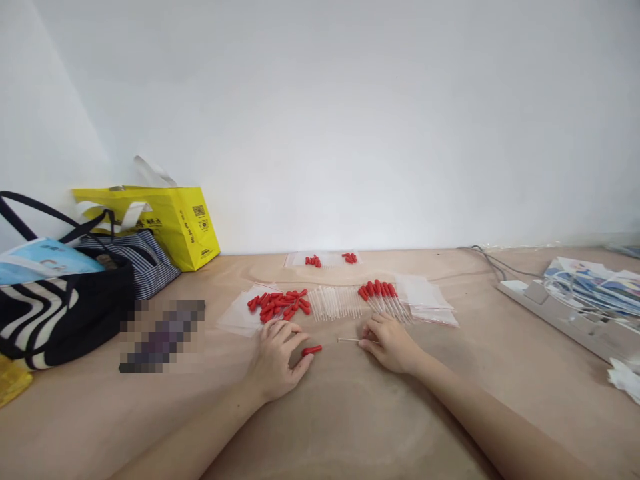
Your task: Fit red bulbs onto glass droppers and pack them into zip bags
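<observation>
Left hand (277,357): parted around 1 red bulb-shaped cap (313,349), lower centre; grip cannot be told
Right hand (390,341): 1 thin pale stick (346,340) pinched
Capped: red-ended sticks (383,293), right of centre; work judged partly done
Uncapped: bare white sticks (333,303), centre; loose red caps (273,307) piled leftward

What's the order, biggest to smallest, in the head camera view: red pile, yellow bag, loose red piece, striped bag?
1. Yellow bag
2. Striped bag
3. Red pile
4. Loose red piece
</observation>
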The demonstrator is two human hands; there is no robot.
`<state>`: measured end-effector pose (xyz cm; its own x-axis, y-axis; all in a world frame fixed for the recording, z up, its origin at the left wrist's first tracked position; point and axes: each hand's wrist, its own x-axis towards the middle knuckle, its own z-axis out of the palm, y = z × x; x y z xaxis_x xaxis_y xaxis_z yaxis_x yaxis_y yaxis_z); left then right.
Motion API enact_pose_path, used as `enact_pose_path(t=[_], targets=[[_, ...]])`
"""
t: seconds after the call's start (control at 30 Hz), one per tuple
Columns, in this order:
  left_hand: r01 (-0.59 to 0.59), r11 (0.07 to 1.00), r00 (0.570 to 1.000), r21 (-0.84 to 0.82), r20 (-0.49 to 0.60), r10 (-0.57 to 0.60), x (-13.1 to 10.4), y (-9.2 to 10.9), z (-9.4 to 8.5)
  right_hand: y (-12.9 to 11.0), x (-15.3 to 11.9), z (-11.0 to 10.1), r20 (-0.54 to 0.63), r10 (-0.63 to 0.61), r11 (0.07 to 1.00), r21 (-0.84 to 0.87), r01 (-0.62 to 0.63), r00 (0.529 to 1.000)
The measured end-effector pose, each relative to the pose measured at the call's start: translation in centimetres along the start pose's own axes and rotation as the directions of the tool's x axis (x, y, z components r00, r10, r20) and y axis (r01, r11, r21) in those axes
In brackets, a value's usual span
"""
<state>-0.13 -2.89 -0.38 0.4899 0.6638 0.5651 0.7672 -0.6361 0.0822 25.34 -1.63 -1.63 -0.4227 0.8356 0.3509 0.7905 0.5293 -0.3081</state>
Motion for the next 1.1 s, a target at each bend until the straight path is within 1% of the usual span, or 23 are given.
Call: enact_pose_path(t=[0.1,0.2,0.27,0.37,0.43,0.5,0.6,0.67,0.83,1.1], targets=[[-0.054,0.998,0.996,-0.025,0.066,0.055,0.1,-0.3,0.5,0.2,0.6,0.3,-0.028,0.011,0.996,0.085,-0.008,1.0],[-0.063,0.996,0.994,-0.056,0.087,0.068,0.5,-0.1,0.9,0.2,1.0,0.8,0.005,0.033,0.995,0.093,-0.033,0.999],[-0.037,0.996,0.996,-0.078,0.073,0.043,1.0,0.3,1.2,0.0,1.0,1.1,0.02,0.051,0.997,0.051,-0.052,0.998],[0.036,0.994,0.997,-0.104,0.068,-0.029,1.7,1.0,1.7,-0.6,0.9,1.4,-0.028,0.068,0.997,-0.023,-0.069,0.997],[0.071,0.991,0.995,-0.117,0.082,-0.062,1.9,1.3,2.0,-0.9,0.7,1.6,-0.072,0.075,0.997,-0.02,-0.077,0.995],[0.095,0.987,0.991,-0.127,0.1,-0.083,2.0,1.3,2.3,-1.2,0.7,1.7,-0.105,0.082,0.997,0.02,-0.081,0.991],[0.116,0.984,0.987,-0.138,0.131,-0.098,1.8,1.0,2.5,-1.6,0.7,1.9,-0.133,0.075,0.994,0.092,-0.063,0.988],[0.101,0.985,0.987,-0.14,0.141,-0.081,1.6,0.8,2.6,-1.9,0.7,1.9,-0.134,0.046,0.992,0.121,-0.03,0.99],[0.057,0.988,0.991,-0.145,0.13,-0.038,1.5,0.5,2.9,-2.5,0.5,1.9,-0.099,-0.006,0.993,0.116,0.017,0.995],[0.054,0.987,0.995,-0.152,0.09,-0.041,1.6,1.3,2.2,-2.9,0.4,1.8,-0.144,-0.029,0.993,0.113,0.046,0.989]])
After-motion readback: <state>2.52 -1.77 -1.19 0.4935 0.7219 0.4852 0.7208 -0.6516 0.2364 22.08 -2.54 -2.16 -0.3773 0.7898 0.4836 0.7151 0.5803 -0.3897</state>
